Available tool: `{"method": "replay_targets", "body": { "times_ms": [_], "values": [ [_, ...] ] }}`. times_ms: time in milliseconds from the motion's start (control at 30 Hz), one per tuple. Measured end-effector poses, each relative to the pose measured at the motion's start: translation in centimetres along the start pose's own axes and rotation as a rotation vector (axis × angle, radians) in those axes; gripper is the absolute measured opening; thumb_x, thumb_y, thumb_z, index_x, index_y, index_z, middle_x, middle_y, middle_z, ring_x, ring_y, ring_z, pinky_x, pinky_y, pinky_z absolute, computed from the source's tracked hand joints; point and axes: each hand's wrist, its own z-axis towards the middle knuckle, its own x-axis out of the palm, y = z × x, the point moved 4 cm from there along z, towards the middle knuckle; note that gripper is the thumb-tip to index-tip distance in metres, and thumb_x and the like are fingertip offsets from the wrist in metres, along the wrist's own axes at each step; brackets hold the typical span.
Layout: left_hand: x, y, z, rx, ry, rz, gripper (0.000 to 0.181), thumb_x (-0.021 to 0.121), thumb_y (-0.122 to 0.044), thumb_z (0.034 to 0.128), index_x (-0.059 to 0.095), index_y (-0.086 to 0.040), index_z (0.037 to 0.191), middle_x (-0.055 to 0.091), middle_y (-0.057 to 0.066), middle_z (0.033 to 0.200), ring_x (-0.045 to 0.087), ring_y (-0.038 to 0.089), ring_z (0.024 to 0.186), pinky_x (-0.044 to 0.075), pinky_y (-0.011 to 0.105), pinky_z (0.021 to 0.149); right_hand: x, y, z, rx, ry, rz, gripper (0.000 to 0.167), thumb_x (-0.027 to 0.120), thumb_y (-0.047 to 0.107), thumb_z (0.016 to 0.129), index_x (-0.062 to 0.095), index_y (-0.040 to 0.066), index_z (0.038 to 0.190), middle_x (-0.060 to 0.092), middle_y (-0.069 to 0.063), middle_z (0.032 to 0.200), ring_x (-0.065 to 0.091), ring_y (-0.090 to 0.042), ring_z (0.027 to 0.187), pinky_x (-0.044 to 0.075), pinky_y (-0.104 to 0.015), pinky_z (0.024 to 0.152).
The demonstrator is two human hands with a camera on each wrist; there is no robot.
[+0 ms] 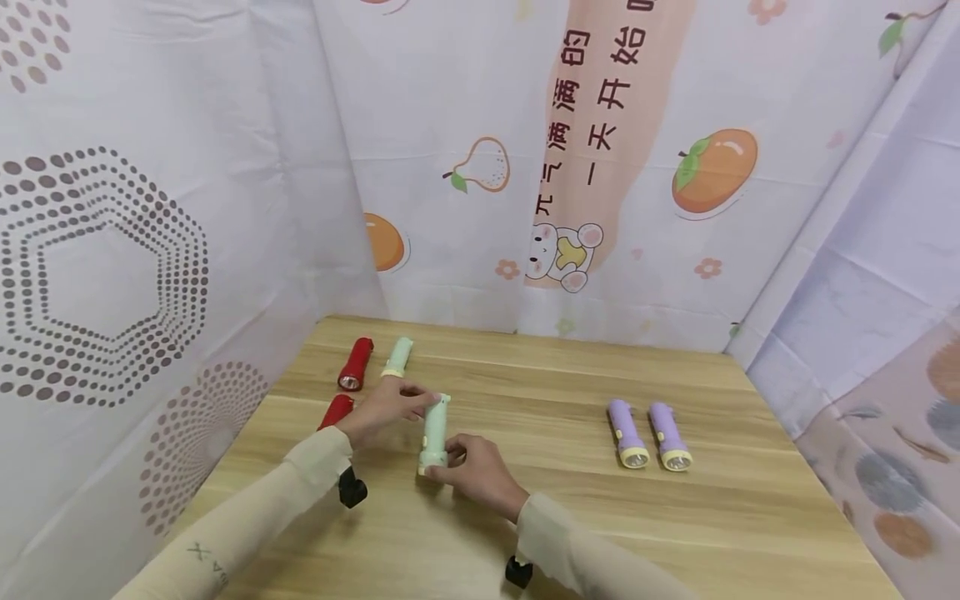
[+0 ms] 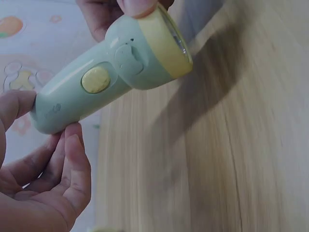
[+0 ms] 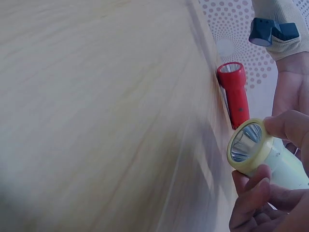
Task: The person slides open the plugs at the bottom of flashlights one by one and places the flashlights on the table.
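Observation:
A mint green flashlight (image 1: 435, 429) with a yellow head ring is held between both hands above the wooden table. My left hand (image 1: 388, 407) pinches its tail end; in the left wrist view the left hand's (image 2: 46, 179) thumb and fingers meet the narrow end, and a yellow button shows on the side. At the lens end, my right hand (image 1: 483, 475) grips the yellow ring; in the right wrist view the right hand (image 3: 270, 203) has thumb and fingers around the ring of the flashlight (image 3: 288, 169).
A red flashlight (image 1: 356, 364) and another mint green one (image 1: 398, 355) lie at the table's back left. A second red flashlight (image 1: 337, 410) is partly behind the left hand. Two purple flashlights (image 1: 627, 433) (image 1: 670, 436) lie on the right. Printed curtains (image 1: 480, 233) surround the table.

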Motion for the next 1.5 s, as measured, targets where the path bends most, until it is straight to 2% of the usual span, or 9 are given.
{"method": "replay_targets", "body": {
  "times_ms": [133, 500, 733, 933, 1500],
  "values": [
    [1.4, -0.4, 0.4, 0.024, 0.023, -0.002, 0.051, 0.076, -0.048, 0.0918, 0.072, -0.006, 0.120, 0.072, 0.006, 0.112, 0.070, 0.022, 0.095, 0.056, 0.048, 0.093, -1.1, -0.6, -0.7, 0.009, -0.001, -0.017, 0.043, 0.085, 0.035, 0.084, 0.070, 0.005, 0.111, 0.070, 0.002, 0.095, 0.064, -0.015, 0.089, 0.055, -0.035, 0.075],
    [4.7, -1.4, 1.7, 0.036, 0.065, -0.013, 0.052, 0.075, -0.049, 0.0922, 0.072, -0.006, 0.120, 0.072, 0.005, 0.110, 0.070, 0.020, 0.093, 0.058, 0.044, 0.089, -3.9, -2.1, -2.5, 0.005, -0.029, -0.043, 0.042, 0.085, 0.034, 0.084, 0.071, 0.004, 0.110, 0.069, 0.002, 0.093, 0.061, -0.015, 0.081, 0.052, -0.029, 0.064],
    [6.4, -2.2, 1.8, 0.049, 0.088, -0.041, 0.048, 0.075, -0.047, 0.0931, 0.073, -0.006, 0.118, 0.072, 0.006, 0.109, 0.070, 0.021, 0.092, 0.058, 0.044, 0.088, -5.1, -2.7, -3.6, 0.013, -0.034, -0.055, 0.046, 0.084, 0.035, 0.083, 0.070, 0.003, 0.113, 0.069, 0.000, 0.098, 0.059, -0.018, 0.081, 0.049, -0.028, 0.063],
    [7.8, -2.5, 2.2, 0.074, 0.126, -0.025, 0.048, 0.074, -0.047, 0.0941, 0.073, -0.005, 0.118, 0.072, 0.006, 0.107, 0.071, 0.020, 0.091, 0.059, 0.042, 0.086, -5.9, -3.6, -4.2, 0.014, -0.054, -0.066, 0.046, 0.085, 0.035, 0.083, 0.070, 0.002, 0.112, 0.069, 0.000, 0.097, 0.060, -0.018, 0.081, 0.049, -0.027, 0.065],
    [8.7, -2.3, 2.3, 0.077, 0.123, 0.015, 0.047, 0.073, -0.049, 0.0941, 0.074, -0.007, 0.116, 0.072, 0.004, 0.104, 0.070, 0.020, 0.090, 0.059, 0.042, 0.084, -6.5, -4.8, -4.6, 0.018, -0.031, -0.036, 0.048, 0.084, 0.035, 0.085, 0.068, 0.001, 0.115, 0.068, -0.001, 0.097, 0.060, -0.017, 0.078, 0.050, -0.027, 0.062]
  ]
}}
